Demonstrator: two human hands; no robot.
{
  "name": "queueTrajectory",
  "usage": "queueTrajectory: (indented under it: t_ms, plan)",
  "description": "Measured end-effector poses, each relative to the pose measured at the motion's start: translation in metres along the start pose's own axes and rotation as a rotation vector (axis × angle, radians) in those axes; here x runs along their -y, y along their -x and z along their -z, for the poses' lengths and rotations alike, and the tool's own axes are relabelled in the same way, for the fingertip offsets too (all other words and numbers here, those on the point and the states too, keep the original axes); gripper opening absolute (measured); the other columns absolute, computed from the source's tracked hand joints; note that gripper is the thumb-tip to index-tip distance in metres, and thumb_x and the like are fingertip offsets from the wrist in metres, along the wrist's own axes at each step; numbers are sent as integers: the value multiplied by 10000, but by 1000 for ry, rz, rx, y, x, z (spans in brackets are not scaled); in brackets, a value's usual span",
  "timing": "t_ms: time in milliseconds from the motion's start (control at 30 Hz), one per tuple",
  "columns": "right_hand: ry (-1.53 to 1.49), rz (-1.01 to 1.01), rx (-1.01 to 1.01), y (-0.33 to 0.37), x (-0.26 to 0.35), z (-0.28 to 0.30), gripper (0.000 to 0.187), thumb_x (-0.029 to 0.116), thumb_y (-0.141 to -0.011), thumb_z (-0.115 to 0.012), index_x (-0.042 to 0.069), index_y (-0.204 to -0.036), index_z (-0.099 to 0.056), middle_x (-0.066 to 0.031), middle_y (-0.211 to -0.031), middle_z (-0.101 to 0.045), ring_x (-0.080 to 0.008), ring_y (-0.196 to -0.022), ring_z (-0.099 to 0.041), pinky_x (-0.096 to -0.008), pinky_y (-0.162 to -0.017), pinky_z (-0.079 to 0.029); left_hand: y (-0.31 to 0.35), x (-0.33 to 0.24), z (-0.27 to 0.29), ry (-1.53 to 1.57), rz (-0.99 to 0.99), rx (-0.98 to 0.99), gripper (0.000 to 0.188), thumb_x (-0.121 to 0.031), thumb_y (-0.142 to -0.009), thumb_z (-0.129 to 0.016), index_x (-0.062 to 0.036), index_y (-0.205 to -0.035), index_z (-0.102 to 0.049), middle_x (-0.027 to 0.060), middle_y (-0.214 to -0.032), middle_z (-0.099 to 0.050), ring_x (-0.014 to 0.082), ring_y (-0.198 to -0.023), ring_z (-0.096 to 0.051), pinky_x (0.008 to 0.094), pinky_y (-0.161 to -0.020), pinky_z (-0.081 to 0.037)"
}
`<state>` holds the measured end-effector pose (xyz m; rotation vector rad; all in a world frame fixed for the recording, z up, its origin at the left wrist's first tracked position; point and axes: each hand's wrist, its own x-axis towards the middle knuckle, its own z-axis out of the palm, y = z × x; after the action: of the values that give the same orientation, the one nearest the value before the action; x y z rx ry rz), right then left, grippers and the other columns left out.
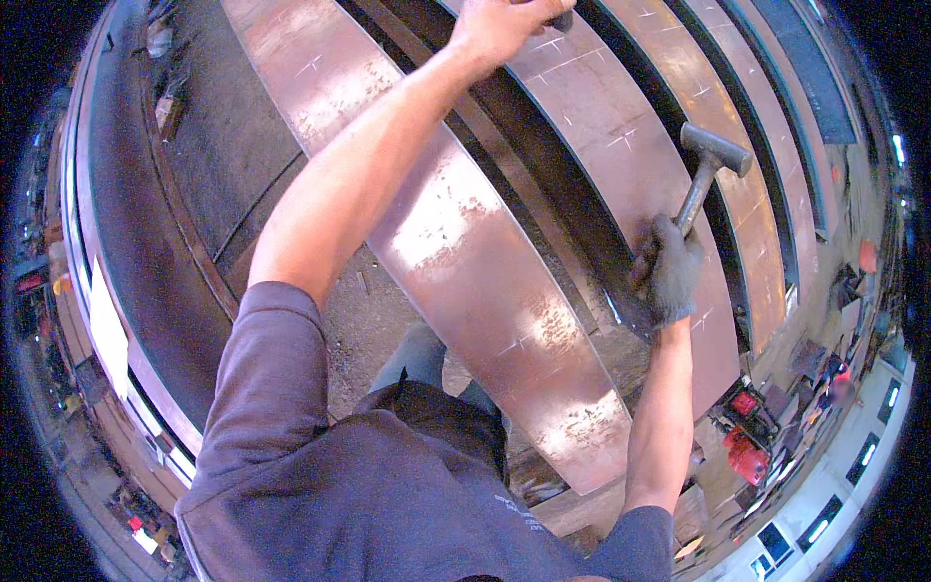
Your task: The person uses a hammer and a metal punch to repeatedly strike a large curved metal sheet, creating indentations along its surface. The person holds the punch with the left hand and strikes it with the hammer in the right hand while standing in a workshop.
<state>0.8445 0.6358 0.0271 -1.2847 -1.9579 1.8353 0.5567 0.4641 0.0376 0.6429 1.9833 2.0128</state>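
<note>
My right hand [676, 272], in a grey work glove, is closed round the handle of a hammer [716, 148]. Its dark metal head is raised over a long steel plate [621, 136] with white cross marks. At the upper edge of the view, my bare left hand [497, 31] reaches over this same plate. Its fingers are pinched at a small dark object [561, 19], too cut off to name. Under my left forearm runs a nearer steel plate [485, 281], shiny and rust-speckled, also bearing white cross marks.
Farther right lie more long plates, one of them yellowish-brown [722, 116], with dark gaps between. A large dark steel beam [145, 233] curves along the left. Red equipment [747, 456] stands at the lower right. My legs [412, 357] are beside the nearer plate.
</note>
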Motion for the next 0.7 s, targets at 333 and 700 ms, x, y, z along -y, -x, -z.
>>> queueTrajectory:
  t_ms: [333,700]
  plan:
    - [129,41,-33,-4,-2,0,201,249,-962,-655,100,-855,-573,27,-645,-513,-74,-479,-443,-254,-420,-356,-54,30,-11,-84,-11,61,307,-252,-966,-734,22,-1102,-702,79,-912,-765,134,-811,-705,302,-749,-550]
    - [126,-16,-58,8,12,-8,195,241,-952,-665,110,-844,-570,43,-635,-497,-64,-507,-432,-265,-449,-328,-60,44,-35,-291,-27,42,395,-344,-929,-741,23,-1073,-713,161,-949,-769,244,-885,-734,388,-816,-554]
